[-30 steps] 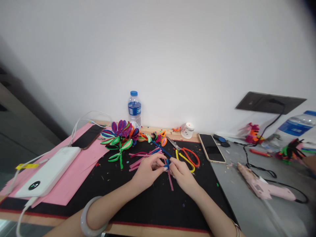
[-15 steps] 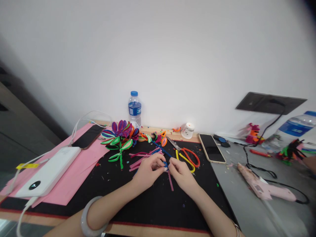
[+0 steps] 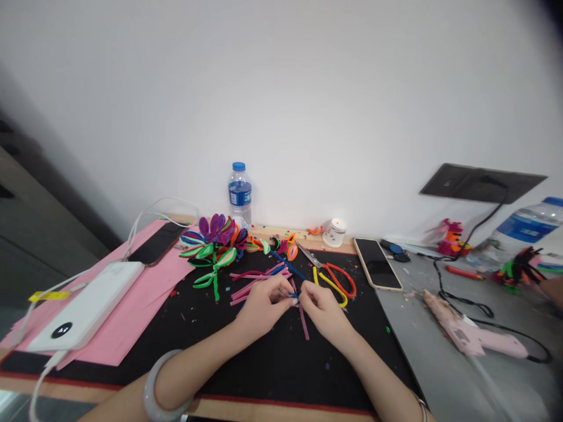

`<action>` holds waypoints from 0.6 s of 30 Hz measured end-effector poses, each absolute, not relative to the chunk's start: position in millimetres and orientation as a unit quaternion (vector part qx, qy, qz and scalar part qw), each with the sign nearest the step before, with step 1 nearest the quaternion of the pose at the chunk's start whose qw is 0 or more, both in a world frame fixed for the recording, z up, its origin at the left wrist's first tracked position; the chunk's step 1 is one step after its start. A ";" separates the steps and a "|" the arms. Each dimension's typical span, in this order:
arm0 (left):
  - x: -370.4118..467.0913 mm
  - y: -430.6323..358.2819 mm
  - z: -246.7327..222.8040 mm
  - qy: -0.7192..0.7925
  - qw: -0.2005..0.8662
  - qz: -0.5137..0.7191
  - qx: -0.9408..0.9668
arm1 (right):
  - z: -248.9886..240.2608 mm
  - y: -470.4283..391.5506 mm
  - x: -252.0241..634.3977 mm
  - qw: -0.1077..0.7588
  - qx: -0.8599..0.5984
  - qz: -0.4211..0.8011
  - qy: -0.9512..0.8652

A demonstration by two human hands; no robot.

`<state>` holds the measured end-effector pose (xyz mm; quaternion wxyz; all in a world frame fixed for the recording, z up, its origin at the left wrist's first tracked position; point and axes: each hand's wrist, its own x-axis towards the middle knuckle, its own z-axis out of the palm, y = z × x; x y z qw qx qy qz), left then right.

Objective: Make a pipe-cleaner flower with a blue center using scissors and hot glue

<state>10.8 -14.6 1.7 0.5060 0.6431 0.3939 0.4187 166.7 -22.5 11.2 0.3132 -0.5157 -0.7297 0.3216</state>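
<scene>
Over the black mat (image 3: 281, 363), my left hand (image 3: 266, 305) and my right hand (image 3: 323, 305) meet with fingertips pinched. Between them is a small blue pipe cleaner (image 3: 294, 296), mostly covered by the fingers. A pink pipe cleaner (image 3: 304, 322) sticks out below the fingertips. Left of my left hand lie several pink pipe cleaners (image 3: 246, 287) in a loose bunch. A long blue pipe cleaner (image 3: 288, 265) runs up and away from my fingers. Scissors (image 3: 338, 281) with orange and yellow handles rest beyond my right hand.
Pipe-cleaner flowers (image 3: 215, 246) lie at the back left near a water bottle (image 3: 240, 193). Pink paper (image 3: 132, 328) bears a white power bank (image 3: 88, 305) and a dark phone (image 3: 156, 243). Rightward are a paper cup (image 3: 334, 232), another phone (image 3: 378, 264) and a pink glue gun (image 3: 475, 334).
My fingertips have shifted slightly around the blue pipe cleaner, and less of it shows now. Both arms stay in the same place.
</scene>
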 end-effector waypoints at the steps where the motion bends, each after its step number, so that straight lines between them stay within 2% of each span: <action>1: 10.7 -14.4 1.2 0.394 0.507 0.419 0.642 | 11.2 -22.3 166.8 0.313 -0.517 0.321 -0.730; 14: 10.8 -12.8 0.3 0.392 0.516 0.420 0.635 | 11.7 -22.5 166.6 0.315 -0.524 0.323 -0.722; 18: 10.5 -12.1 0.4 0.387 0.526 0.425 0.627 | 9.7 -22.6 167.5 0.314 -0.523 0.362 -0.705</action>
